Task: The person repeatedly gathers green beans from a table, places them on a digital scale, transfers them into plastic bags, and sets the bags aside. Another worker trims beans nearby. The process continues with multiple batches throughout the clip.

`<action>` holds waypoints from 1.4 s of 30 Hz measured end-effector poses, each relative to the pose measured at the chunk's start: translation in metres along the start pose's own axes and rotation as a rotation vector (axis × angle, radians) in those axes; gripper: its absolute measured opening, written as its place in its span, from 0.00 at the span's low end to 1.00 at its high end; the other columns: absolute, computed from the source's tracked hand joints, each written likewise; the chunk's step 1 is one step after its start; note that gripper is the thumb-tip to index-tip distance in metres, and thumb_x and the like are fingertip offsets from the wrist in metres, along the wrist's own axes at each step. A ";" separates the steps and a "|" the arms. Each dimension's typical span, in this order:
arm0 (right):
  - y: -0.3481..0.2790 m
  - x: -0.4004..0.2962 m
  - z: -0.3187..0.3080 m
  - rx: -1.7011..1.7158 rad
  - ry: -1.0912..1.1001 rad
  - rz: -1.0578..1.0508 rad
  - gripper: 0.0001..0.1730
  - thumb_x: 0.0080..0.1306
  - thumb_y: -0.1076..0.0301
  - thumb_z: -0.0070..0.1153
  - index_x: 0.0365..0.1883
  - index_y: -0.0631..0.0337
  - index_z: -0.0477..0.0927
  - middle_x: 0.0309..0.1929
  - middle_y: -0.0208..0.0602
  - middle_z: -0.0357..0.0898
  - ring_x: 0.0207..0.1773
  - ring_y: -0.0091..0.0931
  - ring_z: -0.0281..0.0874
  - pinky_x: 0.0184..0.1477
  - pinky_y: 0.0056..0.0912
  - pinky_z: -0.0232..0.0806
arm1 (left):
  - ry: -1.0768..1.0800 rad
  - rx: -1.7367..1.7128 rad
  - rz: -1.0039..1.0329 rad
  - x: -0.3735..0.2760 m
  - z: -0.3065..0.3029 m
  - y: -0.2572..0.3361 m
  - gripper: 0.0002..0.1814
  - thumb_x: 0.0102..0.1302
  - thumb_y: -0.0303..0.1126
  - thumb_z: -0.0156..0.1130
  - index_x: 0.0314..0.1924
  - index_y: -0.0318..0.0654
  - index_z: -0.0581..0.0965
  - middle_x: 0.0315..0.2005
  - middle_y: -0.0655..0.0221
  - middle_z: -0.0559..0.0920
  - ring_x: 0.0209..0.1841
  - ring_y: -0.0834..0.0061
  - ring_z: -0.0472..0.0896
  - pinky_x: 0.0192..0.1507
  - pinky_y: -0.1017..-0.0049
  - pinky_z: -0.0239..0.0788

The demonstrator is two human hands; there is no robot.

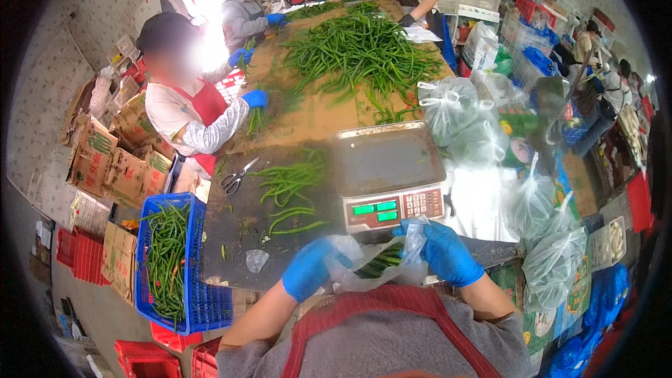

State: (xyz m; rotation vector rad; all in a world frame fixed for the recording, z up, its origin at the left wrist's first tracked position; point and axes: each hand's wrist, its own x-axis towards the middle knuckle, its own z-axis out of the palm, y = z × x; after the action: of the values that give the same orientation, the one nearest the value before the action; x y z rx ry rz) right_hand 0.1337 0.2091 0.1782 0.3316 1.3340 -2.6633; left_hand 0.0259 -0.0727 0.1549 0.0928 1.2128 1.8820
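My left hand, in a blue glove, grips one side of a clear plastic bag. The opposite side is held by my right hand, gloved the same way. Green chili peppers show through the mouth of the bag, close against my apron. Just beyond my hands stands a digital scale with lit green displays and a bare metal pan. A loose bunch of long green peppers lies left of the scale, with a few single ones nearer me. Scissors rest farther left.
A big heap of green peppers covers the table's far part. Tied plastic bags stand at right, beside white sheets. A blue crate of peppers adjoins the table's left edge. Co-workers stand along the table.
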 end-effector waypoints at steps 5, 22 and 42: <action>0.013 0.004 0.008 -0.124 -0.060 -0.045 0.31 0.71 0.54 0.45 0.65 0.68 0.62 0.59 0.43 0.71 0.57 0.32 0.71 0.58 0.36 0.67 | 0.020 0.092 -0.058 -0.009 0.020 0.018 0.21 0.71 0.38 0.49 0.58 0.32 0.70 0.50 0.60 0.78 0.51 0.66 0.76 0.56 0.67 0.67; 0.098 0.035 -0.053 -1.301 -0.427 -0.757 0.08 0.63 0.71 0.55 0.40 0.57 0.83 0.43 0.38 0.80 0.50 0.34 0.72 0.56 0.36 0.61 | 0.419 1.861 0.455 0.102 -0.051 0.006 0.07 0.56 0.35 0.64 0.30 0.41 0.83 0.31 0.59 0.82 0.33 0.60 0.80 0.36 0.66 0.70; 0.127 0.055 -0.041 -0.991 -0.509 -0.508 0.14 0.64 0.59 0.57 0.29 0.64 0.78 0.27 0.38 0.76 0.37 0.31 0.75 0.43 0.34 0.65 | 0.315 0.927 0.249 0.103 -0.097 -0.071 0.06 0.57 0.24 0.59 0.23 0.32 0.79 0.18 0.77 0.76 0.25 0.87 0.69 0.27 0.80 0.62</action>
State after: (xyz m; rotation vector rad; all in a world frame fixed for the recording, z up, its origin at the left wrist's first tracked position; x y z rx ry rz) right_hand 0.1148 0.1647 0.0425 -0.8170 2.4568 -1.7619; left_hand -0.0397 -0.0590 0.0117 0.4749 2.3010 1.4054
